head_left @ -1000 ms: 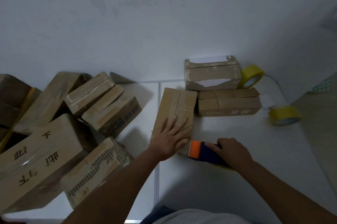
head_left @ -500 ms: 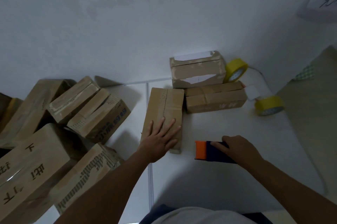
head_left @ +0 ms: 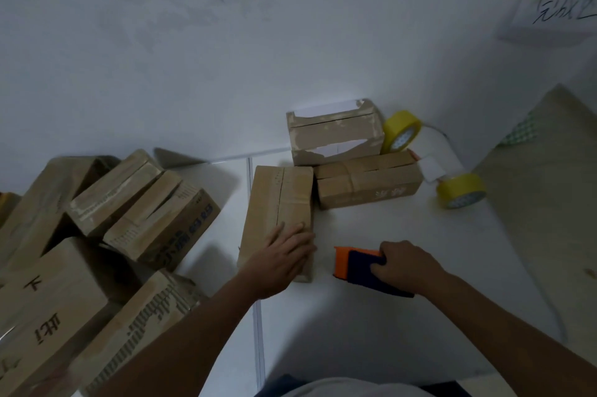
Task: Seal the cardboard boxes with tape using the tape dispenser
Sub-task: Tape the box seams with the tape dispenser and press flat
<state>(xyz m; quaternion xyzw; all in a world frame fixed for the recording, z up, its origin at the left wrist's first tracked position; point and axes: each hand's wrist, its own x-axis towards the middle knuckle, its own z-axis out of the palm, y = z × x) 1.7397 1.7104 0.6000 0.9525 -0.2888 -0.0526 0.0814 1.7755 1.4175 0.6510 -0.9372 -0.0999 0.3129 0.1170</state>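
Setting: white tabletop (head_left: 371,332) is running up to a pale wall, with a seam crossing it just left of the work.
Box in hand: long cardboard box (head_left: 277,202) is lying lengthwise away from the person, its centre flap seam facing up and apparently not yet taped.
Left hand: left hand (head_left: 281,259) is pressing flat on the near end of that box, fingers straight and spread, holding the flaps down.
Right hand: right hand (head_left: 405,265) is gripping the tape dispenser (head_left: 358,269), fingers curled over its dark blue body, orange end pointing toward the box.
Dispenser position: resting on the table just beside the box's near right corner, not touching it.
Doing it well: judging from this, the orange end should be landing on the near end face below the seam, then pulling straight along the slit while the left hand is keeping both flaps level and sliding clear ahead of the tape.
Risk: a tilted pull is likely wandering off the seam.
Other boxes: two more cartons (head_left: 365,183) are sitting behind, and a heap of boxes (head_left: 106,235) is leaning at the left.
Spare tape: two yellow rolls (head_left: 460,191) are waiting at the right.
Writing: handwritten Chinese characters are showing on a paper sign (head_left: 563,7) on the wall, dark characters on the near left box (head_left: 48,306); print on the others is too blurred to read.
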